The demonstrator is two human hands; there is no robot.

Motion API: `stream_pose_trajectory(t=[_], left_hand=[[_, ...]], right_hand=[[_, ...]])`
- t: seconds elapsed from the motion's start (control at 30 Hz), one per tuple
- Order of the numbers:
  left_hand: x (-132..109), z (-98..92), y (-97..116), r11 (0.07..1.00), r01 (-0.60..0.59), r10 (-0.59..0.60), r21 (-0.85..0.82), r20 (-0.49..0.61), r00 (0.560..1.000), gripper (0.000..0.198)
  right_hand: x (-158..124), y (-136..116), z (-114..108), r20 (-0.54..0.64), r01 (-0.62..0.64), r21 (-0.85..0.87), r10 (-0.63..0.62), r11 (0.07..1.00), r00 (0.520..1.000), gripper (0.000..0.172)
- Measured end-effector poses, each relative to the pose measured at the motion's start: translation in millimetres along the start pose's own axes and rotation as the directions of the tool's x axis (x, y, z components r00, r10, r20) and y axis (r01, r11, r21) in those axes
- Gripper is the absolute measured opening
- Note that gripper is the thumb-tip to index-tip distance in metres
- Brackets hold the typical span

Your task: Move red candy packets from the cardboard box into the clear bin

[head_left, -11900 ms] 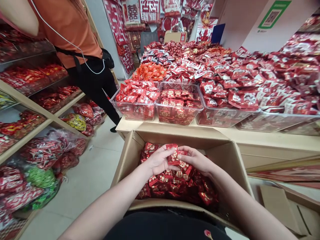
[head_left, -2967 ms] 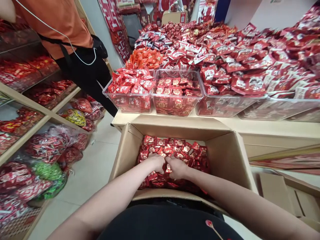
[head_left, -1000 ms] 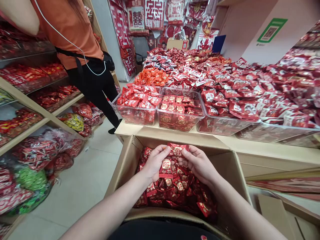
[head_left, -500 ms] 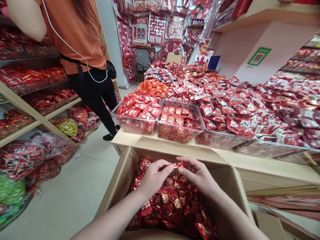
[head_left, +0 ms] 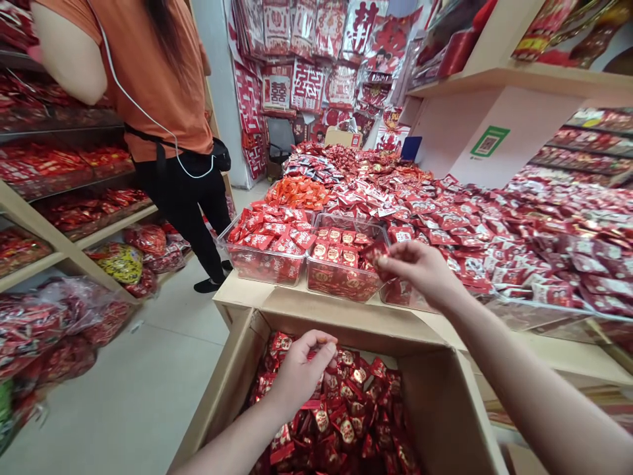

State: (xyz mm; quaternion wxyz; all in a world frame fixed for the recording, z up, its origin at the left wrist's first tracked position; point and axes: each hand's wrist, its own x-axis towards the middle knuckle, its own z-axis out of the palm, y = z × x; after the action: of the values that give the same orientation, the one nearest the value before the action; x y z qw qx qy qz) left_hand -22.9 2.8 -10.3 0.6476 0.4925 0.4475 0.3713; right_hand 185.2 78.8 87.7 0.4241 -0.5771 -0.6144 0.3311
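My right hand (head_left: 420, 269) pinches a small red wrapped candy (head_left: 374, 252) at the right side of a clear plastic bin (head_left: 341, 285). Similar candies (head_left: 334, 251) lie in rows inside that bin, gold-printed faces up. Over the open cardboard box (head_left: 432, 389), my left hand (head_left: 301, 371) is closed, thumb against curled fingers; whatever it holds, if anything, is hidden. Below it, the box holds a loose heap of red and gold wrapped candies (head_left: 346, 412).
Another clear bin (head_left: 264, 260) of red packets stands to the left. More packets (head_left: 455, 231) pile up behind and to the right. A co-worker in an orange shirt (head_left: 153, 86) stands at the left shelves (head_left: 74, 254). Filled bags (head_left: 64, 310) lie on the floor.
My right hand has moved up and right from the box to the clear bin, carrying a candy. My left hand stays over the box. The view has tilted up slightly.
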Motion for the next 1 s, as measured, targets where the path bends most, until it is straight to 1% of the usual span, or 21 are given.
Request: stream_pose_trajectory(t=[0.03,0.07,0.13,0.2,0.23,0.3,0.4,0.43,0.57,0.73,0.83,0.9,0.97,1.0], left_hand=[[0,-0.2,-1,1.000,-0.004,0.004,0.024,0.005,1.000,0.021],[0,-0.2,-2,0.998,-0.013,0.013,0.054,0.006,1.000,0.021],[-1,-0.1,-5,0.991,-0.039,0.040,0.131,-0.003,0.999,0.021],[-2,0.1,-6,0.974,-0.075,0.080,0.212,-0.016,0.997,0.021],[-3,0.3,-6,0.964,-0.092,0.100,0.248,-0.017,0.995,0.021],[-4,0.8,-6,0.941,-0.127,0.137,0.313,-0.012,0.990,0.019],[-6,2.3,-2,0.909,-0.181,0.192,0.375,0.008,0.981,0.017],[-7,2.9,-1,0.900,-0.199,0.208,0.389,0.018,0.978,0.016],[-8,4.4,0,0.874,-0.242,0.244,0.421,0.049,0.969,0.015],[-8,4.1,-3,0.862,-0.262,0.256,0.434,0.074,0.964,0.015],[-7,4.6,-4,0.859,-0.259,0.245,0.441,0.090,0.965,0.015],[-7,5.1,-5,0.864,-0.254,0.241,0.435,0.086,0.967,0.015],[-6,5.3,-6,0.891,-0.220,0.213,0.396,0.063,0.975,0.015],[-5,4.9,-6,0.920,-0.182,0.178,0.347,0.043,0.983,0.016]], right_hand=[[20,1,-5,-0.046,-0.018,-0.064,0.015,0.998,0.999,0.028],[39,4,-7,-0.086,-0.060,-0.169,0.046,0.984,0.995,0.027],[69,13,-4,-0.144,-0.160,-0.388,0.111,0.908,0.983,0.026],[87,23,5,-0.168,-0.219,-0.526,0.153,0.822,0.974,0.027],[91,28,10,-0.166,-0.227,-0.555,0.161,0.800,0.973,0.028],[94,35,18,-0.146,-0.225,-0.595,0.172,0.772,0.974,0.031],[92,38,22,-0.121,-0.215,-0.670,0.181,0.711,0.976,0.035],[91,37,22,-0.110,-0.208,-0.696,0.184,0.688,0.977,0.033],[89,29,21,-0.044,-0.158,-0.795,0.203,0.586,0.978,0.016],[85,25,27,0.050,-0.049,-0.880,0.195,0.472,0.980,0.015],[85,26,30,0.091,0.010,-0.900,0.166,0.436,0.982,0.015],[86,25,29,0.106,0.033,-0.901,0.144,0.433,0.984,0.015],[83,19,27,0.099,0.041,-0.896,0.110,0.442,0.989,0.016],[79,15,25,0.086,0.040,-0.896,0.085,0.442,0.993,0.018]])
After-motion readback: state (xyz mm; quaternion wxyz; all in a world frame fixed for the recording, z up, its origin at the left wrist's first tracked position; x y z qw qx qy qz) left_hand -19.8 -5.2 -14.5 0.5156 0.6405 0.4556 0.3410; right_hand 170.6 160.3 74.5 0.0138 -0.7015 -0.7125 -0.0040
